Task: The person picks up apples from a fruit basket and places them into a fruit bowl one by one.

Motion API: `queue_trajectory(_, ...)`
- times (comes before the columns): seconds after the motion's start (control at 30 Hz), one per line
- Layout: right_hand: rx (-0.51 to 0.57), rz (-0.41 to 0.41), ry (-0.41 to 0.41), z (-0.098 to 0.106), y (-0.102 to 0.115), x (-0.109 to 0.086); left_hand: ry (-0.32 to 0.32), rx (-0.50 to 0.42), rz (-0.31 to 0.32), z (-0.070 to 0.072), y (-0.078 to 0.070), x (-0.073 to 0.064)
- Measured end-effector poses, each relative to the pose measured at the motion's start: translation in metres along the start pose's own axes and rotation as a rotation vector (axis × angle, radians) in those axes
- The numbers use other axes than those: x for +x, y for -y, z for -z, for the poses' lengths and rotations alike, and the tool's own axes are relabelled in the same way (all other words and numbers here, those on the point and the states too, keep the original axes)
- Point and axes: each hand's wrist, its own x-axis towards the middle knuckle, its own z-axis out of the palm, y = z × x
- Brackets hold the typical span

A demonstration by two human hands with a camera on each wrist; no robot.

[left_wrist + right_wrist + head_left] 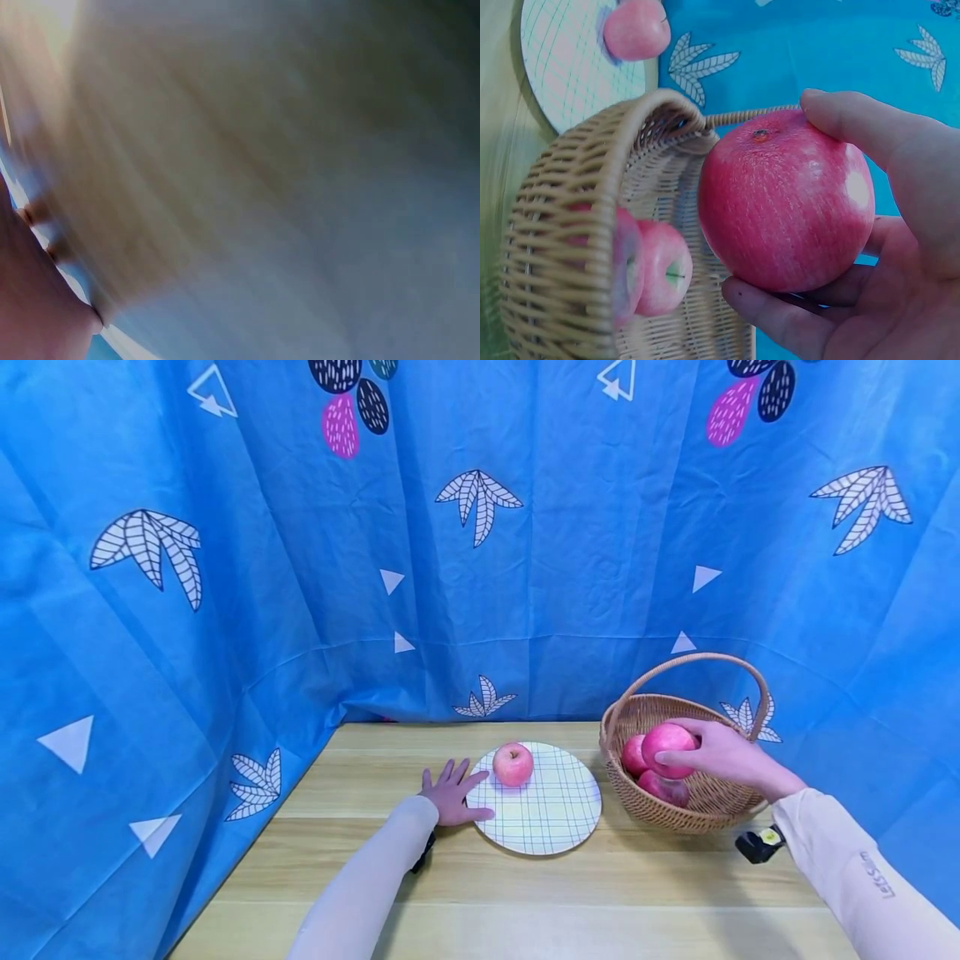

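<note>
My right hand [712, 750] grips a red apple [787, 201] between thumb and fingers, over the wicker basket [723, 797]. Two more apples lie inside the basket; one of them, a pinkish apple [664, 268], shows its stem in the right wrist view. On the left, my left hand [450, 797] has its fingers spread, with the thumb and fingertips at the left rim of a round plate [547, 814] patterned with a blue grid. A single pink apple [513, 765] sits on that plate, towards its upper left. The left wrist view is mostly blurred tabletop, with part of the hand at its edge.
The basket's arched handle [693, 657] stands up above its rim. A pale wooden table [480, 918] carries both plate and basket. Behind it and along the sides hangs a blue patterned curtain [480, 593].
</note>
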Motion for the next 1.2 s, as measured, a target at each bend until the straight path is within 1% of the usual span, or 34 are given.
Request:
queue_trajectory(0.07, 0.001, 0.004, 0.001, 0.000, 0.004, 0.000, 0.002, -0.001, 0.000, 0.002, -0.002, -0.002)
queue_trajectory(0.17, 0.016, 0.014, 0.007, -0.002, 0.010, 0.000, 0.022, 0.007, 0.002, 0.008, -0.006, -0.007)
queue_trajectory(0.3, 0.046, 0.033, 0.018, -0.007, 0.017, 0.001, 0.023, 0.011, -0.003, 0.017, -0.012, -0.017)
queue_trajectory(0.43, 0.054, 0.039, 0.017, -0.011, 0.022, 0.004, 0.012, 0.013, -0.009, 0.021, -0.015, -0.022)
queue_trajectory(0.5, 0.056, 0.039, 0.016, -0.012, 0.026, 0.005, 0.017, 0.011, -0.007, 0.021, -0.015, -0.021)
queue_trajectory(0.57, 0.049, 0.045, 0.015, -0.013, 0.029, 0.006, 0.018, 0.006, -0.003, 0.017, -0.012, -0.017)
queue_trajectory(0.7, 0.043, 0.054, 0.012, -0.015, 0.035, 0.009, 0.023, 0.015, 0.007, 0.006, -0.004, -0.005)
queue_trajectory(0.83, 0.082, 0.040, 0.031, -0.019, 0.040, 0.013, 0.015, 0.014, 0.011, -0.001, 0.001, 0.002)
queue_trajectory(1.0, 0.140, 0.032, 0.056, -0.022, 0.049, 0.013, 0.012, 0.002, 0.016, 0.003, -0.004, -0.003)
queue_trajectory(1.13, 0.141, 0.048, 0.059, -0.022, 0.057, 0.013, 0.024, 0.009, 0.010, 0.006, -0.006, -0.006)
queue_trajectory(1.2, 0.136, 0.054, 0.055, -0.024, 0.060, 0.014, 0.017, 0.002, 0.003, 0.007, -0.006, -0.007)
